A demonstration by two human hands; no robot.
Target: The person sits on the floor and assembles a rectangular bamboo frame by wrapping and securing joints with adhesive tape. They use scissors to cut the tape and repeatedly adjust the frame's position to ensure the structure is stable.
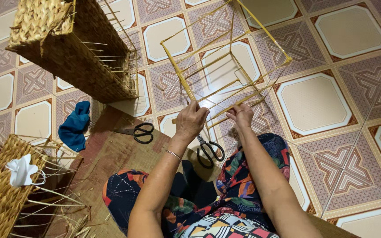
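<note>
hands at work on a tiled floor (323, 101): left hand (191, 120) and right hand (240, 115) each grip strips of a yellow basket frame (225, 57); black scissors (208, 150) lie just below.

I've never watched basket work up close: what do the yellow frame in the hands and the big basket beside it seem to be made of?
The yellow frame looks like thin rigid rods, possibly painted wire, judging by its straight, even bars. The big basket seems woven from dried plant fibre: matte tan braided strands with loose stalk ends sticking out. Both hands grip the frame's near bars.
</note>
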